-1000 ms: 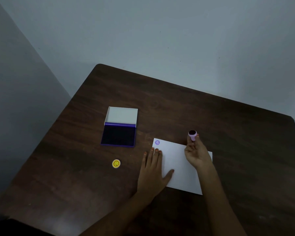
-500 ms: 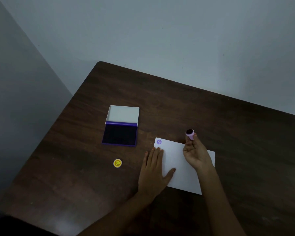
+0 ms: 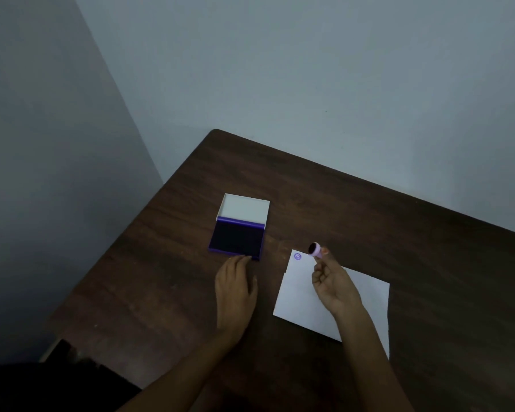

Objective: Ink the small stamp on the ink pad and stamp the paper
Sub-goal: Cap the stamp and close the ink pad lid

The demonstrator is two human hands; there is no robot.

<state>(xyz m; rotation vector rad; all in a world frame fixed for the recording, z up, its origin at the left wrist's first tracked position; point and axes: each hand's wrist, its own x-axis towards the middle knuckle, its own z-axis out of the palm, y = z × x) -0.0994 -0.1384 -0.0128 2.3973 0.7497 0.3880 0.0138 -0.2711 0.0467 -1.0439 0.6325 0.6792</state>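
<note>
My right hand (image 3: 335, 285) pinches the small pink stamp (image 3: 315, 249) in its fingertips, lifted above the far left corner of the white paper (image 3: 301, 295), with the dark inked face turned up and left. A purple stamp print (image 3: 297, 256) marks that corner of the paper. The purple ink pad (image 3: 238, 237) lies with its white lid (image 3: 246, 206) folded back, left of the paper. My left hand (image 3: 235, 289) lies flat on the table, fingers apart, fingertips at the pad's near edge.
The dark wooden table (image 3: 354, 209) stands in a corner between grey walls; its left edge and far edge run close to them. A dark object (image 3: 72, 379) sits below the table's near left corner.
My left hand slid off the paper to the left and now rests by the ink pad, over where the yellow disc lay. The right hand kept the stamp raised, tilting its face left.
</note>
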